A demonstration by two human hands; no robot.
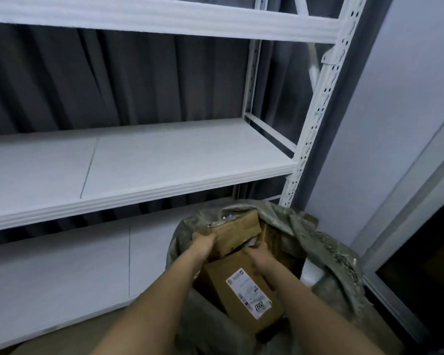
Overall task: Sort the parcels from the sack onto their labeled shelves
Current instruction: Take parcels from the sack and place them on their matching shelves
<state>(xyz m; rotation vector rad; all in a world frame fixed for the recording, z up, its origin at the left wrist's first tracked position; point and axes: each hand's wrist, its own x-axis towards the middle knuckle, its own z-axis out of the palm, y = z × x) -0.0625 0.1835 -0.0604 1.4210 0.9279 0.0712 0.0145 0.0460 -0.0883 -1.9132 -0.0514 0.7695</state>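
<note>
An open grey-green woven sack [326, 249] stands on the floor at the lower right, with brown cardboard parcels inside. My left hand [203, 245] grips the left end of an upper parcel [237, 230] in the sack's mouth. My right hand [260, 256] is closed on the top edge of a larger parcel [231, 290] that carries a white shipping label [249, 293]. More parcels lie deeper in the sack, partly hidden. No shelf labels can be made out.
A white metal rack fills the left and centre, with a middle shelf [139, 165], a lower shelf [62, 272] and a top shelf [164, 16]. Its perforated upright [315, 124] rises beside the sack. Dark curtains hang behind it. A wall and a window frame [408, 201] stand at the right.
</note>
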